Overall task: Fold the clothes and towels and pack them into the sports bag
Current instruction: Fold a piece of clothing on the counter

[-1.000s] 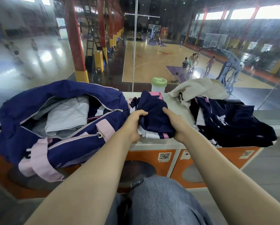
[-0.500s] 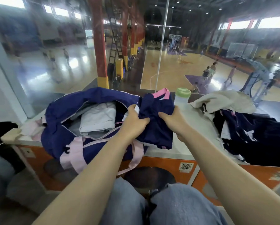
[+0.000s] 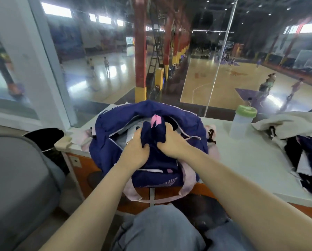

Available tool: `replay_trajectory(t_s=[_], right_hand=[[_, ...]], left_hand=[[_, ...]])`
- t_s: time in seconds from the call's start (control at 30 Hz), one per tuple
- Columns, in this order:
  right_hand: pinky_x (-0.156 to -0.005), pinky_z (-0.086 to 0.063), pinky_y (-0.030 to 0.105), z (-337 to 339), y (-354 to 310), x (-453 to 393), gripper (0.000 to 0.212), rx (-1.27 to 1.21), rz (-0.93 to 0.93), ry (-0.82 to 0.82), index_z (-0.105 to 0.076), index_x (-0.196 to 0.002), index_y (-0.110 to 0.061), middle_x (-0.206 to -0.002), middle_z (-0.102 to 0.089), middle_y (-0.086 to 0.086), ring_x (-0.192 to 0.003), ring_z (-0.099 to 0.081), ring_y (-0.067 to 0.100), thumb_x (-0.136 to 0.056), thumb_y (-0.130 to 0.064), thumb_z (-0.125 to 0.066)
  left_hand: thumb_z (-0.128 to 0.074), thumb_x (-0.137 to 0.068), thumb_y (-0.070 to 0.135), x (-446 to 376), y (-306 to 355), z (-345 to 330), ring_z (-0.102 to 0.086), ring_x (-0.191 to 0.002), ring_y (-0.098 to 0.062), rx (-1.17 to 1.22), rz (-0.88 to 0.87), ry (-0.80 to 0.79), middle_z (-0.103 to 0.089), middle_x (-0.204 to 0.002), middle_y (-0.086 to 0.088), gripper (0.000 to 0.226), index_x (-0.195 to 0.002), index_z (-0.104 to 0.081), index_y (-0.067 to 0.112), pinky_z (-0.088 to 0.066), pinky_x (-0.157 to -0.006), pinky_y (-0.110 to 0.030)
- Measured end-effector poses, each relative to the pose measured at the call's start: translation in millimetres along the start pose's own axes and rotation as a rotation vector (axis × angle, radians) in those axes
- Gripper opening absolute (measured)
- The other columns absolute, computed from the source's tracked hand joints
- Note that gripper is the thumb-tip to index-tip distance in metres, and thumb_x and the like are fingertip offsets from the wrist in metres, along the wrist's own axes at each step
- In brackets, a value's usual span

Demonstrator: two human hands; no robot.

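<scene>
A navy sports bag [image 3: 119,122] with pale pink straps stands open on the white ledge [image 3: 245,160] in front of me. Both hands grip a folded navy garment [image 3: 152,134] with a pink trim, held inside the bag's opening. My left hand [image 3: 135,151] holds its left side and my right hand [image 3: 169,140] its right side. A grey folded item lies in the bag beneath, mostly hidden. At the right edge, a cream towel [image 3: 289,122] lies over a pile of navy clothes [image 3: 307,160].
A translucent bottle with a green lid [image 3: 242,122] stands on the ledge right of the bag. Glass panes rise just behind the ledge, overlooking a sports hall. A grey seat [image 3: 15,178] is at my left, and my knees sit below the ledge.
Both hands have carried the folded navy garment leftwards from the ledge into the open bag. My view has swung left, so the bag now sits in the middle.
</scene>
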State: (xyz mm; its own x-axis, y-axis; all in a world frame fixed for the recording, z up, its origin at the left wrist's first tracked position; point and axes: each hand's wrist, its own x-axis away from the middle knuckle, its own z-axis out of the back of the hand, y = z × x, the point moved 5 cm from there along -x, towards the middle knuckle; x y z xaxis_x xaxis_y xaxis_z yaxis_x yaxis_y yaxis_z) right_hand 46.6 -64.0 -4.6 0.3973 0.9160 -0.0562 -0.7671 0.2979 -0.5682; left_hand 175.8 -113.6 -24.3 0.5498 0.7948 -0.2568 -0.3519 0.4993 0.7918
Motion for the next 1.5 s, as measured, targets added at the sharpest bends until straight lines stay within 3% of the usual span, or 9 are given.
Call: replay_trajectory(t_s=[0.13, 0.27, 0.4, 0.57, 0.67, 0.9, 1.03, 1.27, 1.5], right_hand=[[-0.085, -0.040, 0.035, -9, -7, -9, 0.074, 0.034, -0.016, -0.016, -0.015, -0.153, -0.017, -0.136, -0.053, 0.015, -0.119, -0.053, 0.036, -0.090, -0.013, -0.053], [-0.087, -0.042, 0.033, -7, -25, -18, 0.073, 0.035, 0.108, 0.005, -0.017, -0.153, -0.031, -0.144, -0.049, 0.008, -0.118, -0.055, 0.033, -0.091, -0.008, -0.049], [-0.091, -0.047, 0.038, -13, -41, -31, 0.070, 0.005, 0.222, -0.015, -0.024, -0.149, -0.035, -0.139, -0.053, 0.006, -0.113, -0.056, 0.030, -0.091, -0.006, -0.048], [-0.090, -0.042, 0.031, -26, -38, -47, 0.069, -0.010, 0.250, -0.048, -0.027, -0.147, -0.038, -0.138, -0.053, 0.002, -0.114, -0.053, 0.025, -0.091, -0.005, -0.049], [-0.089, -0.039, 0.027, -32, -25, -51, 0.067, -0.015, 0.244, -0.076, -0.028, -0.146, -0.039, -0.139, -0.051, 0.002, -0.116, -0.052, 0.023, -0.091, -0.006, -0.049], [-0.095, -0.042, 0.031, -37, -16, -57, 0.069, -0.017, 0.245, -0.101, -0.026, -0.147, -0.037, -0.139, -0.053, 0.002, -0.118, -0.052, 0.024, -0.090, -0.005, -0.050], [-0.095, -0.045, 0.038, -32, -28, -62, 0.071, 0.034, 0.287, -0.095, -0.033, -0.145, -0.036, -0.141, -0.052, 0.001, -0.120, -0.052, 0.027, -0.084, -0.002, -0.049], [-0.106, -0.025, 0.014, -39, -91, -89, 0.068, -0.024, 0.537, -0.266, -0.047, -0.143, -0.019, -0.151, -0.044, 0.000, -0.138, -0.037, 0.015, -0.083, 0.012, -0.045], [-0.101, -0.044, 0.037, -74, -82, -137, 0.043, -0.115, 0.071, -0.255, -0.053, -0.133, -0.011, -0.132, -0.057, 0.014, -0.117, -0.053, 0.029, -0.091, -0.007, -0.049]], left_hand=[[-0.037, -0.102, 0.031, 0, -22, 15, -0.056, -0.116, -0.035, -0.153, 0.116, -0.044, -0.059, -0.131, -0.011, 0.045, -0.146, -0.028, 0.022, -0.040, -0.087, -0.035], [-0.025, -0.092, 0.037, -15, -37, 60, -0.060, -0.100, -0.035, -0.633, 0.016, 0.162, -0.069, -0.110, -0.014, 0.048, -0.123, -0.057, 0.019, -0.042, -0.084, -0.040], [-0.046, -0.090, 0.038, -33, -72, 84, -0.044, -0.114, -0.034, -0.956, 0.086, 0.189, -0.057, -0.118, -0.011, 0.035, -0.107, -0.072, 0.023, -0.030, -0.096, -0.045], [-0.060, -0.088, 0.039, -34, -93, 80, -0.027, -0.136, -0.034, -0.881, 0.099, 0.243, -0.042, -0.144, -0.006, 0.020, -0.096, -0.077, 0.031, -0.019, -0.108, -0.058], [-0.059, -0.090, 0.034, -39, -105, 75, -0.017, -0.143, -0.034, -0.762, 0.146, 0.191, -0.028, -0.156, -0.004, 0.024, -0.109, -0.073, 0.029, -0.029, -0.109, -0.058], [-0.054, -0.083, 0.019, -59, -104, 76, -0.012, -0.145, -0.038, -0.649, 0.222, -0.032, 0.005, -0.164, -0.002, 0.075, -0.150, -0.022, 0.031, -0.031, -0.108, -0.059], [-0.055, -0.078, 0.004, -66, -87, 88, -0.028, -0.141, -0.039, -0.552, 0.143, -0.069, -0.002, -0.165, 0.000, 0.087, -0.153, -0.021, 0.032, -0.030, -0.113, -0.047], [-0.054, -0.074, -0.003, -73, -55, 98, -0.039, -0.136, -0.031, -0.432, -0.058, -0.022, -0.024, -0.159, 0.005, 0.084, -0.148, -0.032, 0.031, -0.040, -0.106, -0.046], [-0.054, -0.072, -0.003, -64, -47, 105, -0.034, -0.133, -0.029, -0.532, -0.073, 0.037, -0.023, -0.157, 0.011, 0.094, -0.150, -0.022, 0.036, -0.037, -0.103, -0.040]])
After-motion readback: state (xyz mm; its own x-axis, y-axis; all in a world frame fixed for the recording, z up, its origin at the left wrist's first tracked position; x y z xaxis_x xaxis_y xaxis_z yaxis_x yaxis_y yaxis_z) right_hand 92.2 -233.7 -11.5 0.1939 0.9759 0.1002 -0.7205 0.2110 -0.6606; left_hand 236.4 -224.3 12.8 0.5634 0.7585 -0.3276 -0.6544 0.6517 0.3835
